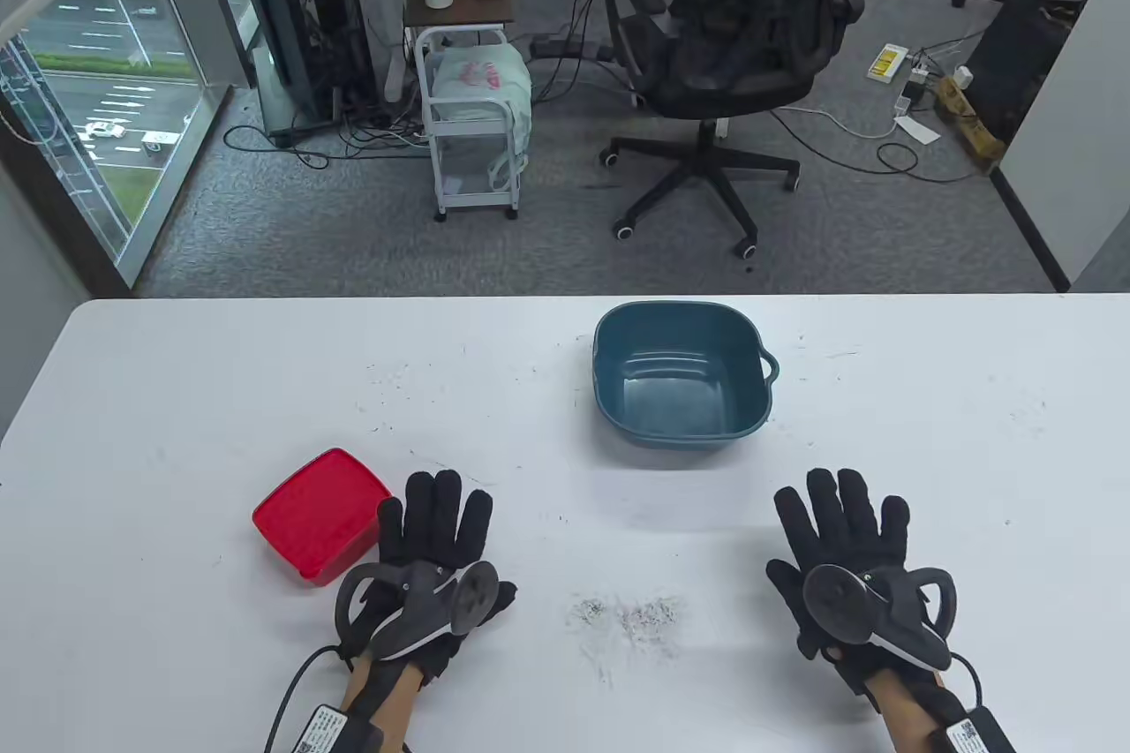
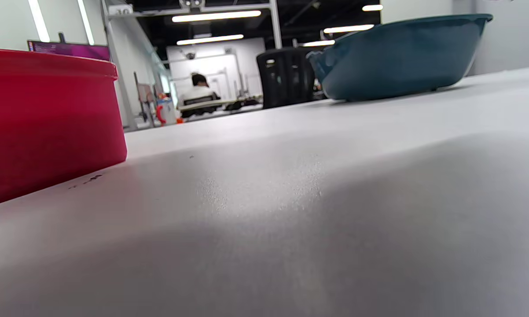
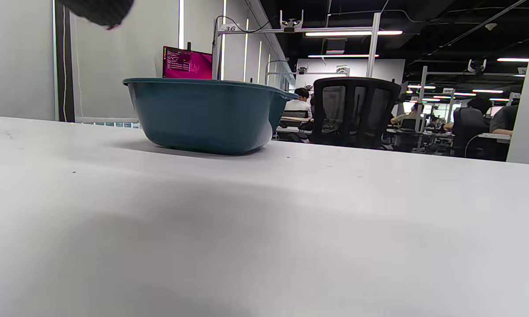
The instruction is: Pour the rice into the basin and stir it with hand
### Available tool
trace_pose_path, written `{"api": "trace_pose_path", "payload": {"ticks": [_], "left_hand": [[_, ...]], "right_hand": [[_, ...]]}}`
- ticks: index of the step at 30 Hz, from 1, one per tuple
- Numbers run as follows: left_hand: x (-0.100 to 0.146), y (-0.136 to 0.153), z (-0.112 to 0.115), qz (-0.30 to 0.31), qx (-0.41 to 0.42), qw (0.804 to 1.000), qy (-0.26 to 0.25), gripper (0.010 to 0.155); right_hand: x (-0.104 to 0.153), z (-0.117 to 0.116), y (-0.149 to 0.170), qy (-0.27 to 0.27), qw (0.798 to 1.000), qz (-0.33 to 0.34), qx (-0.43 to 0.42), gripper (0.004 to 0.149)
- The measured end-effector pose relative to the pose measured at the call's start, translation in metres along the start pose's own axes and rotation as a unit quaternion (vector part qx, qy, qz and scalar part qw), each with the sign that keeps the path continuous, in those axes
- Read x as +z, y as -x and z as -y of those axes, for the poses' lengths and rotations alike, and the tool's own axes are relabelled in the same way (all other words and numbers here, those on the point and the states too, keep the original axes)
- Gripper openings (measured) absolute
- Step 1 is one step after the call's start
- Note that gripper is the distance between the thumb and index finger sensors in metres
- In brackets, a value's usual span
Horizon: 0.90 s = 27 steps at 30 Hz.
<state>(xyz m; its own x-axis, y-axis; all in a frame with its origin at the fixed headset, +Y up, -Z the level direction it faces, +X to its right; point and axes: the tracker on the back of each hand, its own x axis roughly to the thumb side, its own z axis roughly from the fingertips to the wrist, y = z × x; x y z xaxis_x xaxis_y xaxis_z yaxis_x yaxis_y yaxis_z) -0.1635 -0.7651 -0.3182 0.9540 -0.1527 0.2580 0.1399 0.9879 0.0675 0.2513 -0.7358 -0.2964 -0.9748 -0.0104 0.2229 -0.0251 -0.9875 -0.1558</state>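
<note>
Both hands lay flat on the white table (image 1: pixel 177 400) with fingers straight, holding nothing. The left hand (image 1: pixel 433 537) rested just beside the closed red box (image 1: pixel 318 510); the right hand (image 1: pixel 843 541) was well apart from it. The teal basin (image 1: pixel 680 373) stood upright farther back, between them.

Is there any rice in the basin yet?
No, in the table view the teal basin shows only its bare bottom, and the red box sits closed beside the left hand.
</note>
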Motion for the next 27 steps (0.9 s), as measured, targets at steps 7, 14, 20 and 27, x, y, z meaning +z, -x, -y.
{"api": "trace_pose_path", "payload": {"ticks": [7,14,20,27], "left_hand": [[-0.0006,0.0014,0.0006,-0.002,0.014,1.0,0.005,0.105],[-0.0008,0.002,0.0,-0.003,0.019,1.0,0.011,0.105],[-0.0012,0.0034,0.0005,-0.005,0.023,1.0,0.011,0.105],[0.001,0.01,-0.0028,-0.017,0.031,0.999,0.003,0.105]], "right_hand": [[-0.0002,-0.001,-0.0016,0.001,1.0,0.003,0.002,0.078],[0.0,-0.002,-0.0016,-0.005,1.0,0.001,-0.006,0.076],[-0.0004,-0.0032,-0.002,-0.013,1.0,-0.001,-0.016,0.075],[-0.0007,-0.003,-0.0027,-0.017,1.0,-0.001,-0.017,0.074]]}}
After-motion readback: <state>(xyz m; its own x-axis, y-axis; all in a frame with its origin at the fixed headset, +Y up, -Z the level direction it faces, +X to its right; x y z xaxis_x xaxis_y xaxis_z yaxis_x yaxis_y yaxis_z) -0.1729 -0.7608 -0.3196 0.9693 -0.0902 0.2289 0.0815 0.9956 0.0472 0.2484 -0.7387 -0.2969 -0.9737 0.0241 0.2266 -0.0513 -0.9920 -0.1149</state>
